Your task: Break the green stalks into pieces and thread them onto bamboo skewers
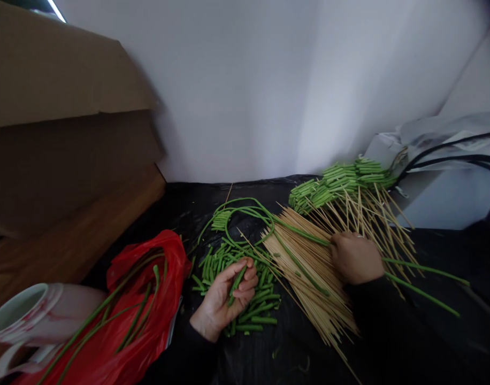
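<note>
My right hand (pixel 355 259) is closed around long green beans (pixel 309 235), whose ends stick out to the right while their other ends loop left. It is above a heap of thin bamboo skewers (pixel 297 256). My left hand (pixel 223 302), palm up with curled fingers, holds a short piece of green bean (pixel 237 283). Under and beside it lies a pile of cut bean pieces (pixel 261 310). A small row of bean pieces (pixel 220 220) lies behind the pile, near a skewer. Stacked at the back right are bean pieces threaded on skewers (pixel 337 184).
A red plastic bag (pixel 170 262) with more long beans lies at the left, against a pale mug (pixel 68 310). A cardboard box (pixel 68 107) stands behind them. Black sheeting (pixel 285 353) covers the work surface, up to a white wall (pixel 237 96). Black cables (pixel 449 158) run at the right.
</note>
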Demonstrator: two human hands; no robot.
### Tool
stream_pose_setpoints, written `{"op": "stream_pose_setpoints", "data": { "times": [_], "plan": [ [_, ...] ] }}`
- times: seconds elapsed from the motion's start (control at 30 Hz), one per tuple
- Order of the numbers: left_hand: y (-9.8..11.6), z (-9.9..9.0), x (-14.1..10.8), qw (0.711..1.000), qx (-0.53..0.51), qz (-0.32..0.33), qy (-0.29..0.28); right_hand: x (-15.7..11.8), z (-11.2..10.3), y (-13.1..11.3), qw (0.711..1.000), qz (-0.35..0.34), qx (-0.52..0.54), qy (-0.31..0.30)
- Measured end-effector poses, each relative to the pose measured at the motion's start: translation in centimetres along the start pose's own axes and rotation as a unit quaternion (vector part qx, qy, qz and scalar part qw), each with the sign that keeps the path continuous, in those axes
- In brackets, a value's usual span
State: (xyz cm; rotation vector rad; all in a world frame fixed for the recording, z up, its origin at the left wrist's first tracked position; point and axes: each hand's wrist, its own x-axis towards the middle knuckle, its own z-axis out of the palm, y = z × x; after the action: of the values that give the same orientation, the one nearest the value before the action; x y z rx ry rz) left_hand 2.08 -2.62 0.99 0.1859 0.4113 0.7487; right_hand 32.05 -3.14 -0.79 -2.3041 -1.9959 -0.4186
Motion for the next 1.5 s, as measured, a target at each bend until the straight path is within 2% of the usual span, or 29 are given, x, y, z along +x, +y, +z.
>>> {"op": "stream_pose_setpoints", "data": {
  "times": [0.13, 0.27, 0.47, 0.6, 0.67, 0.8, 0.87, 0.93, 1.0, 1.07, 1.13, 1.17, 1.23, 1.33, 1.43, 1.5],
  "plan": [
    [0.0, -0.2, 0.1, 1.0, 0.005, -0.003, 0.008, 0.0, 0.0, 0.0, 0.999, -0.025, 0.007, -0.019],
    [0.1, -0.2, 0.3, 1.0, 0.007, -0.006, 0.015, -0.1, -0.2, -0.2, 0.999, -0.049, -0.012, 0.002],
    [0.0, -0.4, 0.2, 1.0, 0.03, -0.003, 0.007, -0.4, -1.2, -1.3, 0.989, -0.068, -0.035, 0.127],
    [0.0, -0.8, 0.3, 0.999, 0.053, -0.01, 0.004, -0.9, -3.2, -1.8, 0.97, -0.097, -0.048, 0.216],
    [-0.1, -0.9, 0.3, 0.998, 0.067, -0.016, 0.002, -1.2, -4.3, -2.0, 0.962, -0.118, -0.056, 0.241],
    [-0.2, -1.0, 0.3, 0.994, 0.103, -0.015, -0.008, -1.1, -5.9, -2.3, 0.963, -0.148, -0.01, 0.227],
    [-0.2, -0.9, 0.2, 0.993, 0.117, -0.011, -0.014, -0.3, -6.7, -2.3, 0.964, -0.164, 0.063, 0.198],
    [-0.2, -0.6, 0.2, 0.992, 0.129, -0.009, -0.015, 1.1, -7.9, -2.4, 0.954, -0.175, 0.179, 0.166],
    [-0.3, -0.3, 0.1, 0.989, 0.147, -0.012, -0.011, 2.6, -9.3, -2.6, 0.913, -0.204, 0.337, 0.111],
    [-0.4, -0.1, 0.1, 0.983, 0.182, -0.012, -0.005, 4.1, -10.6, -3.3, 0.846, -0.182, 0.5, 0.036],
    [-0.5, 0.0, 0.0, 0.973, 0.232, -0.003, 0.001, 5.3, -11.3, -4.5, 0.734, -0.124, 0.665, -0.048],
    [-0.6, 0.0, 0.0, 0.966, 0.259, 0.005, 0.003, 5.7, -11.5, -5.3, 0.671, -0.092, 0.733, -0.065],
    [-0.8, -0.1, -0.1, 0.951, 0.31, 0.016, -0.003, 6.3, -11.4, -7.0, 0.56, -0.039, 0.824, -0.07],
    [-1.4, -0.4, -0.1, 0.924, 0.381, 0.006, -0.02, 6.9, -10.5, -9.2, 0.431, 0.028, 0.9, -0.058],
    [-1.9, -0.5, 0.1, 0.908, 0.419, 0.011, -0.004, 7.4, -9.5, -10.2, 0.344, 0.094, 0.932, -0.068],
    [-2.0, -0.4, 0.0, 0.905, 0.425, 0.026, 0.011, 7.8, -9.1, -10.2, 0.314, 0.114, 0.939, -0.083]
  ]
}}
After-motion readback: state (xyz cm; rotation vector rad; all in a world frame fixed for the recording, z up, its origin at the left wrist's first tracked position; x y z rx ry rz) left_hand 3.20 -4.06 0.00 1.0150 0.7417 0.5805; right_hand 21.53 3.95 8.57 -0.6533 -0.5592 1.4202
